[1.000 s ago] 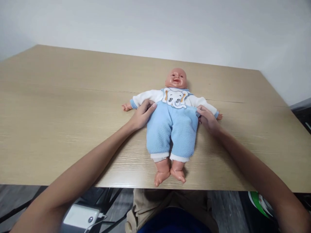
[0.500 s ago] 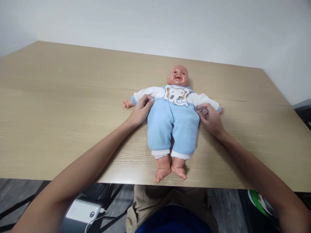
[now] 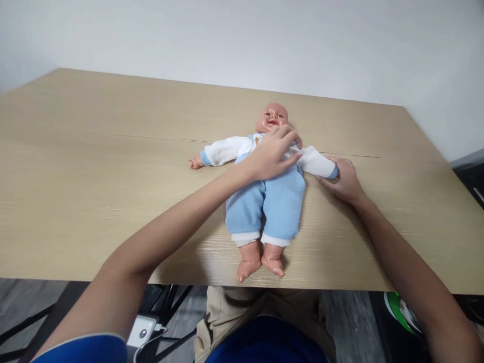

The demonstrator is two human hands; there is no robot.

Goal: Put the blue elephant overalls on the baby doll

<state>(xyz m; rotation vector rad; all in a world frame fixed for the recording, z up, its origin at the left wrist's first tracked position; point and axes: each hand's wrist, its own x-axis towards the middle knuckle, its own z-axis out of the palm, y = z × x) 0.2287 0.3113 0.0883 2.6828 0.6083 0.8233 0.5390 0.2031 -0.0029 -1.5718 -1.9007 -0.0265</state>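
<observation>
A baby doll (image 3: 283,209) lies on its back on the wooden table, feet toward me. It wears light blue trousers and a white top with blue cuffs. My left hand (image 3: 274,151) is over its chest, thumb and fingers apart near the shoulder of the sleeve on the right, and covers most of the elephant patch. At the end of that same sleeve (image 3: 315,162), my right hand (image 3: 344,179) is closed around the cuff and the doll's hand, which is hidden. The doll's other arm (image 3: 223,151) lies stretched out to the left.
The table (image 3: 113,201) ends just below the doll's feet. Under its edge at the left is a white power bank (image 3: 141,330) with a cable. A green and white round object (image 3: 403,312) sits below the edge at the right. A wall (image 3: 227,40) stands behind the table.
My left hand has moved from the trousers' left side up and right onto the chest. My right hand has gone from the waist outward to the cuff. The doll appears slightly shifted left.
</observation>
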